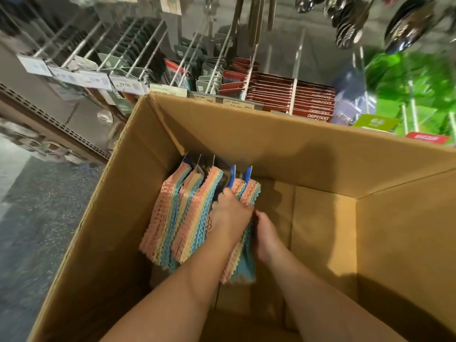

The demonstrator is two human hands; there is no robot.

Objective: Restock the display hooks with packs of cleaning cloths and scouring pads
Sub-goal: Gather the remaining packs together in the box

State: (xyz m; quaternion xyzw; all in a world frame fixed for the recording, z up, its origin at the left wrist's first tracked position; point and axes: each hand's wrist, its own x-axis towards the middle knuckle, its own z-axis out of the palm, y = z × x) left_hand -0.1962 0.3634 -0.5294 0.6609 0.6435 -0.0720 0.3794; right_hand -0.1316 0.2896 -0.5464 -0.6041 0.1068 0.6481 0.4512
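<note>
Several packs of striped cleaning cloths (180, 213), pink, blue and yellow with blue card headers, stand on edge at the left of a big open cardboard box (308, 149). My left hand (230, 213) reaches down into the box and grips the rightmost packs from the top and left. My right hand (265, 233) presses against the right side of the same packs, fingers partly hidden behind them. The display hooks (138, 43) jut out from the shelf wall beyond the box.
Price tags (95, 80) hang on the hook ends. Red chopstick packs (296, 95) fill the hooks behind the box, green packs (414, 95) hang to the right, dark utensils (350, 23) above. Grey floor (34, 218) lies at left. The box's right half shows bare bottom.
</note>
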